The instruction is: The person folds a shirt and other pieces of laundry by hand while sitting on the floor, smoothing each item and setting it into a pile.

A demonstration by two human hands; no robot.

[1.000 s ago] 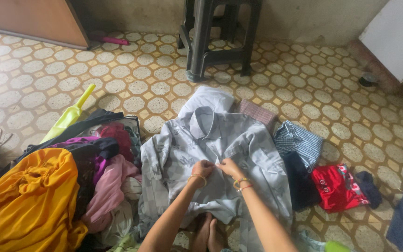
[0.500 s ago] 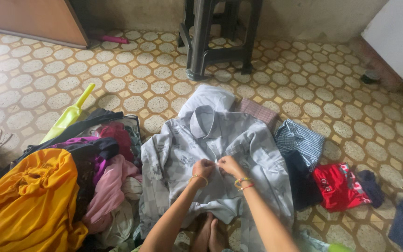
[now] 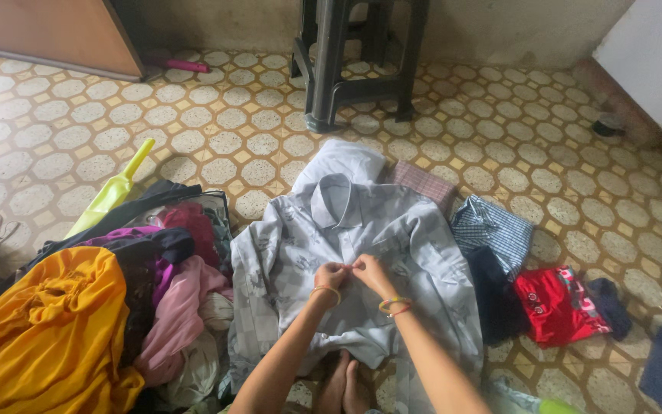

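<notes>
my left hand (image 3: 332, 276) and right hand (image 3: 369, 272) meet, fingers pinching the front placket of the grey shirt (image 3: 346, 253), its collar pointing straight away from me.

Patterned tile floor (image 3: 193, 115), dark plastic stool (image 3: 358, 57)

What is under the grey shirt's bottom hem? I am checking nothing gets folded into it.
Bare feet stick out below the grey shirt; patterned floor tiles surround it. Whatever lies beneath its middle is covered.
</notes>
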